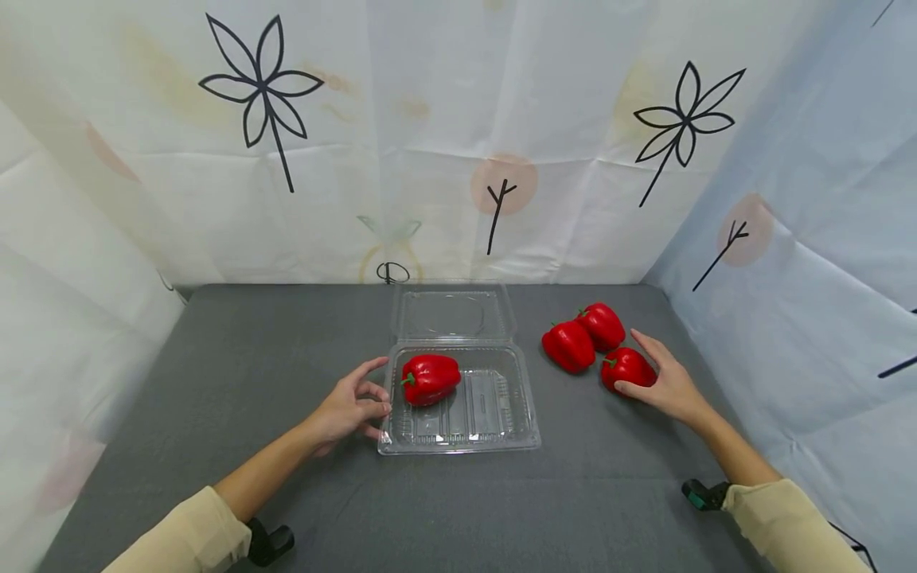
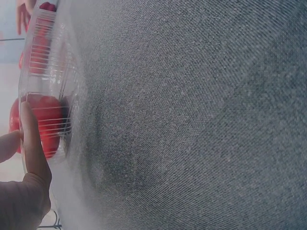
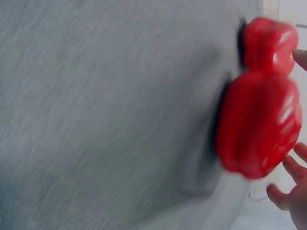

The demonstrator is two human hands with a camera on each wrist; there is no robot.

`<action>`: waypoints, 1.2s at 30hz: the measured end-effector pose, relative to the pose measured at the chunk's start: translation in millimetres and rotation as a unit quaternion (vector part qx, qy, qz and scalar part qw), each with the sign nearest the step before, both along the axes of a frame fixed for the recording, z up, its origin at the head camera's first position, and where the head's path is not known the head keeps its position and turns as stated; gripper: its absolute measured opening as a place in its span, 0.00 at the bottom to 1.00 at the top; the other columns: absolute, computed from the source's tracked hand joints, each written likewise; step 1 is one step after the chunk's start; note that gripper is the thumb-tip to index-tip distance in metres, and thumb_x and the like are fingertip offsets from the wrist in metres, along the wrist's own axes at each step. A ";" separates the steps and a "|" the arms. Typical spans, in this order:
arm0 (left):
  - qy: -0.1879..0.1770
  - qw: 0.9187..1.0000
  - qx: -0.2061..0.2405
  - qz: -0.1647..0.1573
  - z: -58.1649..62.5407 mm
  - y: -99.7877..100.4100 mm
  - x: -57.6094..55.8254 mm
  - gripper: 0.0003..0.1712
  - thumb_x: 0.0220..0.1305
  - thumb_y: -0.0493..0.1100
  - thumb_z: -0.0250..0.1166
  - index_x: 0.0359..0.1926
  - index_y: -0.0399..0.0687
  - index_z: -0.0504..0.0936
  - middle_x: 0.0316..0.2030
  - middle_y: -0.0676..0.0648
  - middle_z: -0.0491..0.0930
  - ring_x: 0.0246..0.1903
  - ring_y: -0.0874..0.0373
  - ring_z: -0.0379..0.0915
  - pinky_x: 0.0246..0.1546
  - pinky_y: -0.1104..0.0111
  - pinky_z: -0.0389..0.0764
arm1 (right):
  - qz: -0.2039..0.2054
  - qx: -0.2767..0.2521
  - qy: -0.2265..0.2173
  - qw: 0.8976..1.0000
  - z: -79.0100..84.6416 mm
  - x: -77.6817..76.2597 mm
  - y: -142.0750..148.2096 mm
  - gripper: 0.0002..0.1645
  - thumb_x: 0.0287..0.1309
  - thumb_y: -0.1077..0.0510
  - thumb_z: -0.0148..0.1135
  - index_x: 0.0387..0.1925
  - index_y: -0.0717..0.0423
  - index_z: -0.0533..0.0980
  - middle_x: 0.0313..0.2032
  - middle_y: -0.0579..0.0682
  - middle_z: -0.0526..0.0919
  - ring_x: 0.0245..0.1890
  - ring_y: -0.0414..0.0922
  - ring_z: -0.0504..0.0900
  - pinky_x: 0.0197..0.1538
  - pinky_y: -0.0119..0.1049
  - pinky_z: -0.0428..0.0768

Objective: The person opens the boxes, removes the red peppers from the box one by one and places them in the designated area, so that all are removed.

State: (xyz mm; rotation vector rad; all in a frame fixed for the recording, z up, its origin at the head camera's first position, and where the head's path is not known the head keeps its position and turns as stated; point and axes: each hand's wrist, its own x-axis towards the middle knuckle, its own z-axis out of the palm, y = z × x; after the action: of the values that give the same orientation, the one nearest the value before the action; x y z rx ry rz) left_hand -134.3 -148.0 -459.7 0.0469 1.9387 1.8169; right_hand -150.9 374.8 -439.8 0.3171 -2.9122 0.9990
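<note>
In the head view, my left hand (image 1: 353,410) is at the left side of a clear plastic clamshell container (image 1: 494,414), its lid swung open toward the back. The left wrist view shows a thumb and finger (image 2: 32,143) pinching the container's rim. One red bell pepper (image 1: 432,379) lies inside, stem to the left. My right hand (image 1: 669,386) reaches over another red bell pepper (image 1: 627,368), thumb in front and spread fingers behind. In the right wrist view, the fingertips (image 3: 290,165) are right at that pepper (image 3: 256,124), not curled round it.
Two more red bell peppers, one in front (image 1: 568,347) and one behind (image 1: 602,325), lie close together left of my right hand. Everything rests on a grey cloth-covered table (image 1: 251,382). White printed curtains (image 1: 430,119) stand at the back and sides.
</note>
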 end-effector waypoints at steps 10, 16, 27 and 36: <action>-0.001 1.000 -0.001 0.003 -1.3 -0.2 0.5 0.46 0.63 0.27 0.62 0.76 0.51 0.52 0.41 0.40 0.73 0.35 0.50 0.76 0.32 0.53 0.87 | 0.049 -0.030 0.065 0.996 20.7 -15.7 -46.1 0.61 0.50 0.55 0.75 0.79 0.41 0.49 0.76 0.58 0.50 0.73 0.62 0.52 0.59 0.78 0.60; 0.005 1.000 -0.005 0.004 -1.7 -1.6 0.8 0.45 0.63 0.26 0.62 0.76 0.51 0.53 0.41 0.40 0.73 0.35 0.49 0.76 0.32 0.53 0.87 | 0.129 -0.051 0.049 0.989 21.0 -25.8 -82.9 0.65 0.48 0.54 0.77 0.79 0.43 0.47 0.77 0.52 0.49 0.74 0.58 0.54 0.62 0.69 0.67; 0.000 1.000 -0.011 0.000 -1.5 -0.8 0.0 0.45 0.64 0.27 0.62 0.76 0.51 0.52 0.41 0.40 0.73 0.36 0.49 0.76 0.33 0.53 0.87 | 0.238 -0.024 -0.013 0.971 17.8 -36.7 -143.5 0.64 0.48 0.45 0.76 0.79 0.43 0.48 0.77 0.49 0.51 0.75 0.52 0.56 0.67 0.62 0.66; -0.001 1.000 -0.008 -0.001 -1.7 -1.2 -0.1 0.45 0.64 0.27 0.62 0.76 0.51 0.52 0.41 0.40 0.73 0.36 0.49 0.76 0.33 0.53 0.87 | 0.279 -0.005 -0.064 0.958 18.7 -43.6 -171.6 0.62 0.50 0.43 0.76 0.79 0.38 0.49 0.76 0.45 0.53 0.75 0.48 0.56 0.68 0.60 0.65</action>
State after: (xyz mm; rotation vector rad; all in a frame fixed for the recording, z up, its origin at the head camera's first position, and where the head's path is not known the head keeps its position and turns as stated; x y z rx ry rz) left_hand -134.4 -149.2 -461.4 0.0422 1.9510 1.8005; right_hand -194.5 203.2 -421.1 1.1634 -2.9900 1.1190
